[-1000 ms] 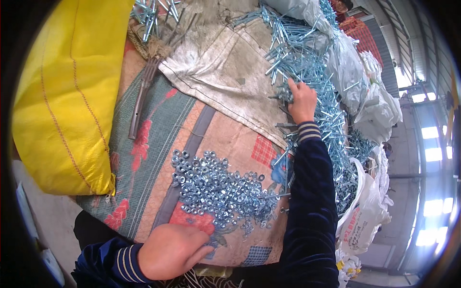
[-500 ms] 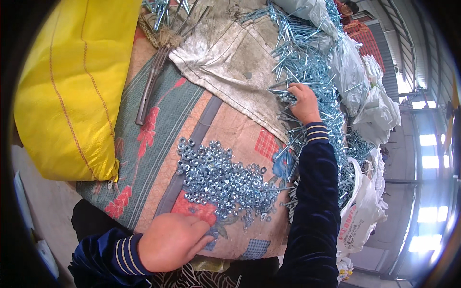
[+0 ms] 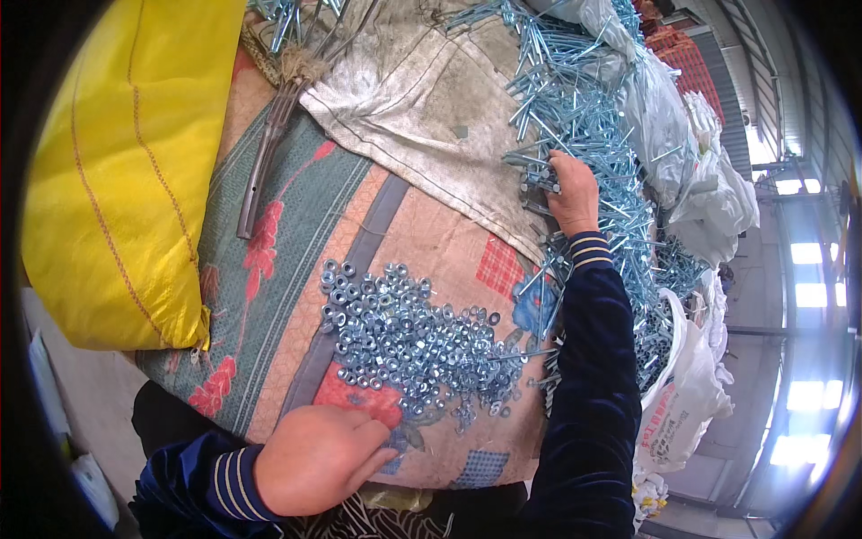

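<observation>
My right hand is closed round a bunch of bolts, their hex heads pointing toward the left. It is at the left edge of a big heap of long silvery bolts. My left hand rests low at the near edge of the cloth, back upward and fingers curled; whatever is under the fingers is hidden. Just beyond it, a spread of small flanged nuts lies on the patterned cloth.
On the left stands a bulging yellow woven sack. Dark metal rods, tied with fibre, lie beside it. A stained whitish cloth covers the far middle. White plastic sacks border the bolts on the right.
My right hand has drawn the bolts into a tighter bunch, with their heads now showing together. My left hand has hardly moved. The view has shifted slightly.
</observation>
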Demonstrator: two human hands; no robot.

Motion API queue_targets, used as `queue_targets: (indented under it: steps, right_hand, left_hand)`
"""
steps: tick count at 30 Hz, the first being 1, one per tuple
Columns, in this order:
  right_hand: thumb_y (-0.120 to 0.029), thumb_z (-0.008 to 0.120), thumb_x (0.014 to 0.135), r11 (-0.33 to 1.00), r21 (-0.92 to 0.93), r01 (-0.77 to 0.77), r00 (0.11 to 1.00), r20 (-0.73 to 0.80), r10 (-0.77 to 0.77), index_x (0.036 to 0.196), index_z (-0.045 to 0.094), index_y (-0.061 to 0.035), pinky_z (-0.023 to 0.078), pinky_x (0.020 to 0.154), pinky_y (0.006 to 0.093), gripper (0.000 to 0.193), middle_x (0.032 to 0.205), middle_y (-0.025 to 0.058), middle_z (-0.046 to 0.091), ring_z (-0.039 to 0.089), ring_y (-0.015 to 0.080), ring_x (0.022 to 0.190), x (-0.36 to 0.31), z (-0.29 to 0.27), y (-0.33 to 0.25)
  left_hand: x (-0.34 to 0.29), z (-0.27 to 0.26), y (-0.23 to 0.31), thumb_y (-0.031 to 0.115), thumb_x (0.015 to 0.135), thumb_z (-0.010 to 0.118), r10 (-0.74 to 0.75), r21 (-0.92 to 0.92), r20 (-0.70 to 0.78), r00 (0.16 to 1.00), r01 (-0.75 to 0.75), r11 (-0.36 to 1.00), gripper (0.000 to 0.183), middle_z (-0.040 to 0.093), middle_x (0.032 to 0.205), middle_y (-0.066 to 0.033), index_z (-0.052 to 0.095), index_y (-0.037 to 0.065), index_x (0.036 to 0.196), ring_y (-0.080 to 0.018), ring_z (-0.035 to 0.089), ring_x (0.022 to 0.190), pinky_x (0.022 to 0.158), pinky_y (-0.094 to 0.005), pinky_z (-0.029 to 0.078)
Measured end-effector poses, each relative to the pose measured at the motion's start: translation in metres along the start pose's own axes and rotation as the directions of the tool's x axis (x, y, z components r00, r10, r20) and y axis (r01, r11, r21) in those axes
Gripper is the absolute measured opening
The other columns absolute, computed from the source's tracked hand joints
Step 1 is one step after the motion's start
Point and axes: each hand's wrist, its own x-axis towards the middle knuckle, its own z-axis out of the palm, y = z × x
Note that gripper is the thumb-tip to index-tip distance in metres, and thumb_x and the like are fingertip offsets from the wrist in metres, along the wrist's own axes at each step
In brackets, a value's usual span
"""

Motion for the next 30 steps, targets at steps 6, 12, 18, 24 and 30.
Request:
queue_targets:
  steps: [6,12,18,24,30]
  right_hand:
    - [0.003,0.068,0.053,0.996,-0.080,-0.034,0.999,-0.026,0.032,0.102,0.056,-0.0105,0.044,0.077,0.0396,0.052,0.092,0.0094,0.059,0.056,0.0308,0.090,0.001,-0.003,-0.007]
    - [0.002,0.068,0.050,0.997,-0.074,-0.036,0.999,-0.004,0.036,0.094,0.060,-0.0128,0.042,0.072,0.0393,0.047,0.086,0.0067,0.056,0.054,0.0288,0.084,0.004,-0.003,-0.014]
    - [0.004,0.066,0.051,0.997,0.043,-0.065,0.998,-0.021,0.066,0.096,0.060,-0.0091,0.043,0.080,0.0402,0.046,0.096,0.0088,0.057,0.055,0.0309,0.093,-0.010,-0.015,-0.023]
    - [0.003,0.065,0.053,0.999,0.045,-0.023,0.987,-0.158,0.030,0.091,0.056,-0.0088,0.042,0.082,0.0430,0.040,0.091,0.0112,0.059,0.056,0.0326,0.095,0.003,-0.009,-0.016]
    - [-0.005,0.073,0.065,0.975,0.184,-0.124,0.950,-0.261,0.170,0.094,0.054,-0.0063,0.045,0.075,0.0412,0.034,0.085,0.0138,0.057,0.056,0.0347,0.083,0.000,-0.013,-0.012]
  left_hand:
    - [0.002,-0.001,0.002,0.022,0.084,0.061,-0.014,-0.014,-0.004,1.000,0.014,1.000,0.017,0.059,0.072,-0.0118,0.057,0.005,0.083,-0.0324,0.060,0.068,0.059,-0.0429,0.047]
    - [-0.004,0.001,0.003,0.025,0.084,0.063,0.005,0.047,0.027,1.000,-0.006,0.999,0.020,0.062,0.075,-0.0132,0.062,0.006,0.089,-0.0325,0.062,0.070,0.060,-0.0417,0.048]
    - [-0.008,-0.001,0.010,0.029,0.085,0.062,-0.002,0.053,0.026,1.000,0.000,0.999,0.021,0.061,0.070,-0.0140,0.062,0.008,0.088,-0.0335,0.060,0.066,0.057,-0.0429,0.047]
    - [-0.003,-0.003,0.010,0.031,0.086,0.061,-0.013,0.066,0.031,0.999,0.011,0.998,0.023,0.061,0.071,-0.0138,0.063,0.009,0.090,-0.0340,0.061,0.066,0.057,-0.0428,0.047]
    - [-0.002,-0.004,0.012,0.030,0.086,0.061,-0.023,0.054,0.034,0.999,0.021,0.998,0.022,0.062,0.072,-0.0134,0.063,0.009,0.092,-0.0334,0.061,0.066,0.057,-0.0422,0.047]
